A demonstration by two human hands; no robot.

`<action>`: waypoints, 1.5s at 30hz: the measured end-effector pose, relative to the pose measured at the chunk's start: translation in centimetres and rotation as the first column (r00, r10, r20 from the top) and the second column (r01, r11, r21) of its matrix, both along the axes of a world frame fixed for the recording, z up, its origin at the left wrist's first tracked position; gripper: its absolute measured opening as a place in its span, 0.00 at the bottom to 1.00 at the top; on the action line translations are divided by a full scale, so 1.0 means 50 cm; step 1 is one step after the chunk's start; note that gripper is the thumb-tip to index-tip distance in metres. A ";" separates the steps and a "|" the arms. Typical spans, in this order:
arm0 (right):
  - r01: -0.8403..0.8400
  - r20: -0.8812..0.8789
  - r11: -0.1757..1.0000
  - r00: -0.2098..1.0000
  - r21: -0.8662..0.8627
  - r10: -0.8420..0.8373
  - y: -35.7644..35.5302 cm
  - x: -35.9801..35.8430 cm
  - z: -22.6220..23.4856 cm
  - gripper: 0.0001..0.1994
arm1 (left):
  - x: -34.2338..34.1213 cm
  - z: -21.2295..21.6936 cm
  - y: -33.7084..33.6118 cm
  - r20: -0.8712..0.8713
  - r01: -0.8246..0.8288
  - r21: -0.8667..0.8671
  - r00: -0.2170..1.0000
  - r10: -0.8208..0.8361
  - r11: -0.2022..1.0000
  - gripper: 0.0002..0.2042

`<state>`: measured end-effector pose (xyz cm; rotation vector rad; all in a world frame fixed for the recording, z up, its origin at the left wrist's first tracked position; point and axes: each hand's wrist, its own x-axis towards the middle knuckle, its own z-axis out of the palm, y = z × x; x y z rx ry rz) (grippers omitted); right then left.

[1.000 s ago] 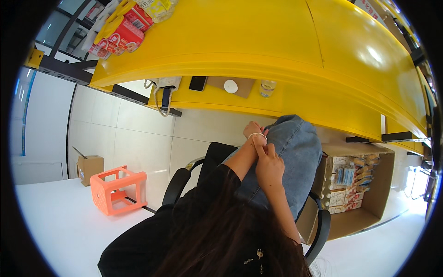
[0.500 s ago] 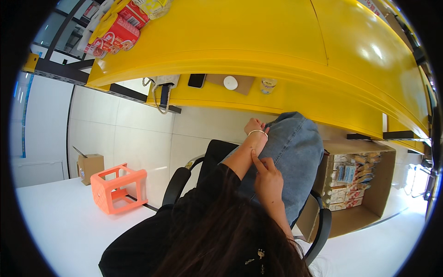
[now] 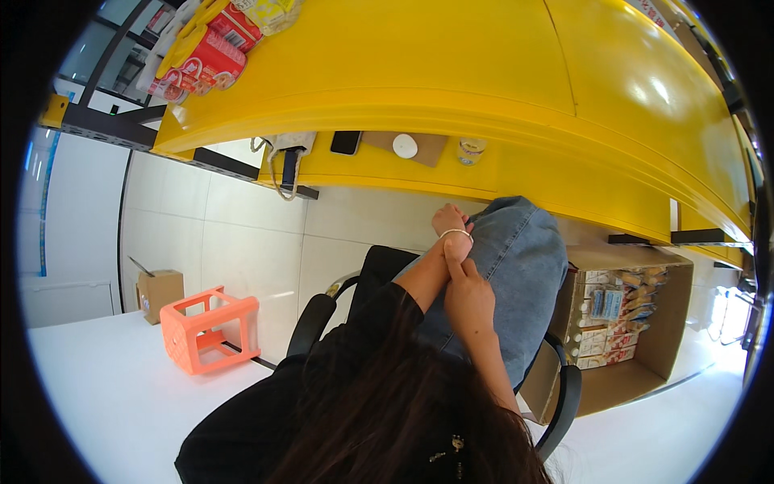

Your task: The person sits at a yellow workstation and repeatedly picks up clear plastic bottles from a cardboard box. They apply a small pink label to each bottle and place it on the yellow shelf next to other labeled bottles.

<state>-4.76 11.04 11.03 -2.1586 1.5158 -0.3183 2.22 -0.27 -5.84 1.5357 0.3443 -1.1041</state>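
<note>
My left hand (image 3: pixel 450 219) rests by the knee of my blue jeans (image 3: pixel 516 258), its fingers loosely curled and nothing visible in them. Around that wrist sits a thin, pale bracelet (image 3: pixel 457 232). My right hand (image 3: pixel 470 300) is closed against the left wrist just below the bracelet, with one finger reaching up along the skin to it. Its other fingers are bent and partly hidden, and I cannot tell whether the fingertip touches the bracelet.
I sit in a black armchair (image 3: pixel 568 403). Before me is a yellow shelf (image 3: pixel 403 64); its lower level holds a phone (image 3: pixel 346 143), a white round lid (image 3: pixel 405 146), a jar (image 3: pixel 470 151) and a bag (image 3: pixel 290 145). An orange stool (image 3: pixel 189 331) lies left; a carton (image 3: pixel 677 315) of packages stands right.
My right hand has moved slightly up along the left wrist, its finger now closer to the bracelet. The bracelet's tilt looks a little different. The left hand has barely shifted.
</note>
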 end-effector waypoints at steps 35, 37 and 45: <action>-0.137 -0.012 0.991 0.990 0.003 0.137 0.011 -0.079 -0.009 0.33 | -0.030 0.042 0.016 0.197 0.172 -0.218 0.972 -0.130 0.961 0.08; -0.092 -0.017 0.996 0.996 0.000 0.092 0.006 -0.070 -0.009 0.34 | -0.031 0.053 0.008 0.187 0.194 -0.183 0.969 -0.160 0.964 0.09; -0.237 0.110 0.961 0.969 0.141 0.223 0.050 -0.050 0.009 0.35 | -0.008 0.090 0.000 0.072 0.308 -0.061 0.950 -0.303 0.950 0.08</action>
